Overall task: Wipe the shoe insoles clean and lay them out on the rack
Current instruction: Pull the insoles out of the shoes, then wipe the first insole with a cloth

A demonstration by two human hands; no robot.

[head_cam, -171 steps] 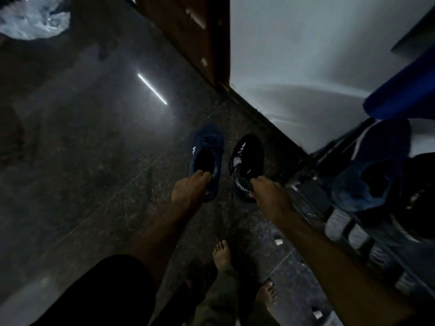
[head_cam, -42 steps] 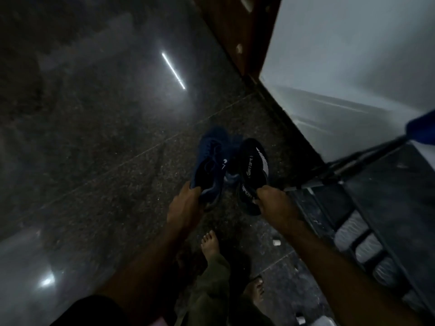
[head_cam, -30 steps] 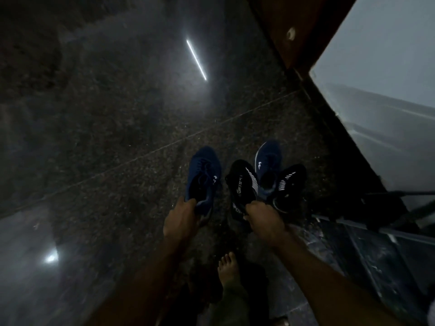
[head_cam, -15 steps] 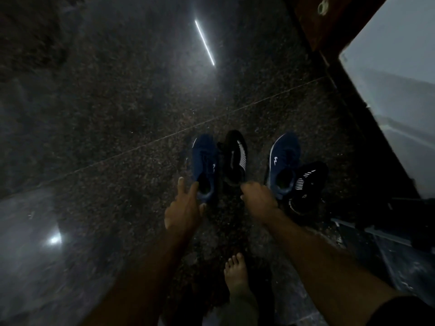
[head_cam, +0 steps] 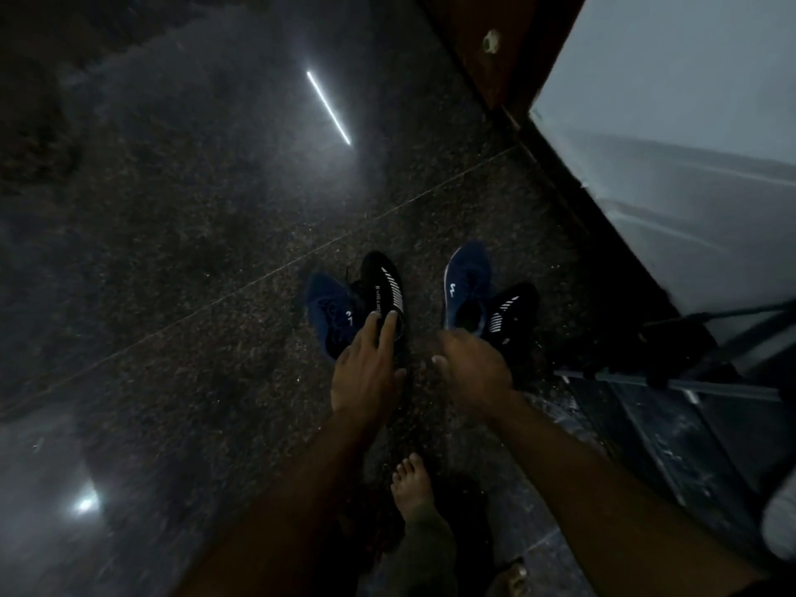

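Hands first: my left hand (head_cam: pixel 366 372) reaches with straight fingers touching the black shoe (head_cam: pixel 383 290) beside a blue shoe (head_cam: pixel 331 312); my right hand (head_cam: pixel 474 368) hangs loosely curled, holding nothing, near the right-side pair (head_cam: pixel 486 299) on the floor (head_cam: pixel 194 252). Insoles aren't visible.

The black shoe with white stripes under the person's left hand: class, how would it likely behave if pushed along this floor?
The black shoe looks like soft knit, so its upper would probably give under the left hand. The polished floor reflects light, so it would likely slide. It sits low, so tipping seems unlikely.
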